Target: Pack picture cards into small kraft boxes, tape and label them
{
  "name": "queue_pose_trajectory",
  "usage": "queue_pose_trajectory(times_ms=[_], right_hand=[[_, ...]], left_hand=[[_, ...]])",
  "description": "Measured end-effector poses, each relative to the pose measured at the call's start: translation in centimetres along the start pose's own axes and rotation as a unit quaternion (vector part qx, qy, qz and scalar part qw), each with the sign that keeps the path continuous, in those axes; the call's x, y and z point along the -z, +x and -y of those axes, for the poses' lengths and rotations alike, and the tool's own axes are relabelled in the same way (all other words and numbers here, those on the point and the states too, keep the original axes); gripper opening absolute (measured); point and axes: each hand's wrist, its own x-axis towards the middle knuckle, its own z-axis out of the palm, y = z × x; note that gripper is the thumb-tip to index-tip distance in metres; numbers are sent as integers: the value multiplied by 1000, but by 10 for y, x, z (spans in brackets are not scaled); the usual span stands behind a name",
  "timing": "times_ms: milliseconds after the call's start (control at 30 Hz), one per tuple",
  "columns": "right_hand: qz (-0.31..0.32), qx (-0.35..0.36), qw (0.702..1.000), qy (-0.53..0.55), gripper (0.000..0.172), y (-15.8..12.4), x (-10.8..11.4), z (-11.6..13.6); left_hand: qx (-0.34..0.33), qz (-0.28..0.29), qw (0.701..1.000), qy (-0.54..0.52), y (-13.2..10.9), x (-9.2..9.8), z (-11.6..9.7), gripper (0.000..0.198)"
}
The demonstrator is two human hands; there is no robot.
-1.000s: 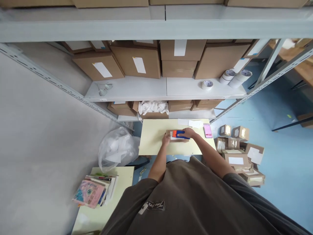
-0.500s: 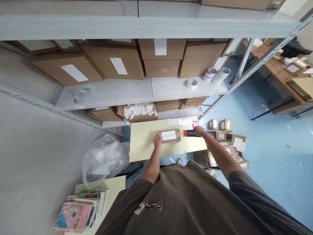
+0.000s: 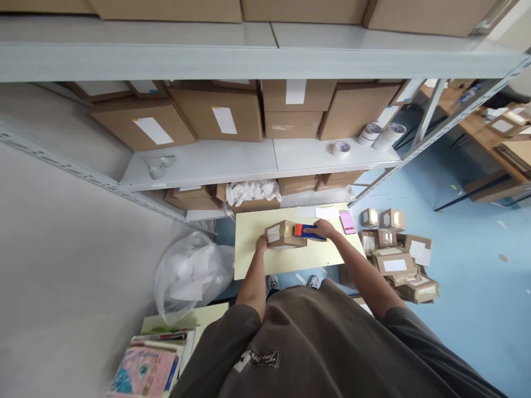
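Observation:
A small cardboard box (image 3: 286,239) with a white label stands tilted on the pale yellow table (image 3: 249,265). My left hand (image 3: 261,243) grips its left end. In my right hand (image 3: 323,229) is a blue and red tool (image 3: 312,231), which looks like a tape dispenser; its red end is against the right part of the box. A pink-screened phone (image 3: 347,222) lies to the right of my right hand, and white paper (image 3: 327,212) is at the table's back edge.
Behind the table rises a shelf (image 3: 232,160) with large boxes, tape rolls (image 3: 341,148) and glasses (image 3: 160,166). A plastic bag (image 3: 191,276) is at the left; a pile of parcels (image 3: 398,260) lies on the floor at the right. Books (image 3: 143,370) sit lower left.
The box has been tipped and turned from lying label-up. My right hand has brought the tool left onto the box, leaving more of the phone visible. The camera view has shifted.

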Motion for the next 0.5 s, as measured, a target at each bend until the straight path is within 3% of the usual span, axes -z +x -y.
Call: queue_pose_trajectory(times_ms=[133, 233, 300, 367, 500], right_hand=[[-1, 3, 1000, -15, 73, 4, -2, 65], [6, 2, 1000, -28, 74, 6, -2, 104], [4, -3, 1000, -27, 76, 6, -3, 123], [-3, -10, 1000, -21, 77, 4, -5, 132], [-10, -21, 1000, -16, 73, -3, -4, 119]], left_hand=[[6, -32, 999, 2, 2, 34, -9, 40], [-92, 26, 995, -30, -8, 46, -25, 48], [-120, 49, 991, -23, -17, 44, -36, 55], [-110, 25, 994, 4, -25, 36, -44, 60], [-71, 4, 996, 52, -39, 6, -52, 61]])
